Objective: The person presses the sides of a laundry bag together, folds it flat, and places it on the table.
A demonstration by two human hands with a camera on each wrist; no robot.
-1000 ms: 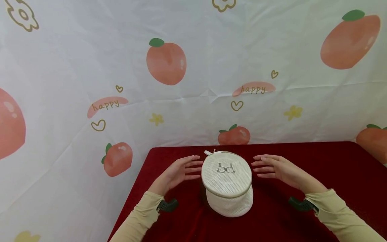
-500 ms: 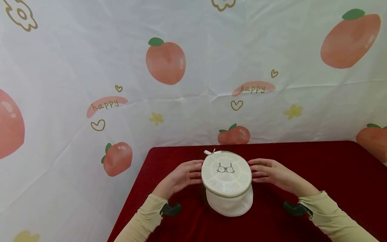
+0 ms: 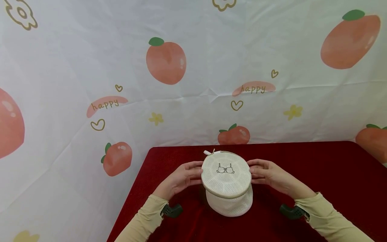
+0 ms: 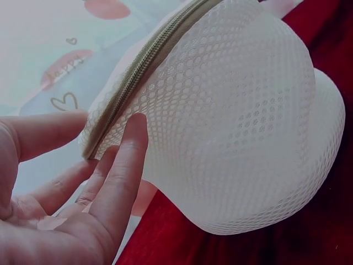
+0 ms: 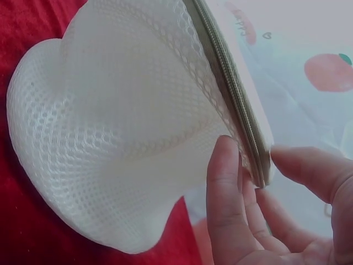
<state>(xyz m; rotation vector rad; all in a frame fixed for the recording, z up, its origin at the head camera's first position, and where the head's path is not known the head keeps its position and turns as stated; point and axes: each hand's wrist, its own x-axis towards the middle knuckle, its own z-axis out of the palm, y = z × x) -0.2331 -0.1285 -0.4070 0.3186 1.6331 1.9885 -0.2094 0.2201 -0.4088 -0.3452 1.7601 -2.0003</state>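
Two narrow pinches held the white mesh bag [image 3: 226, 183] by its zip rim [image 4: 146, 61], your left hand [image 3: 180, 178] at nine o'clock, your right hand [image 3: 270, 175] at three; the bag stood on the red cloth [image 3: 305, 164], toward six o'clock; you seemed to be securing hold; evenly matched pressure seemed called for next.

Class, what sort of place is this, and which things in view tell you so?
Probably a staged indoor recording spot: a white fruit-printed cloth hangs behind a red-covered table, a white mesh bag rests there, and dark devices show at the sleeves.
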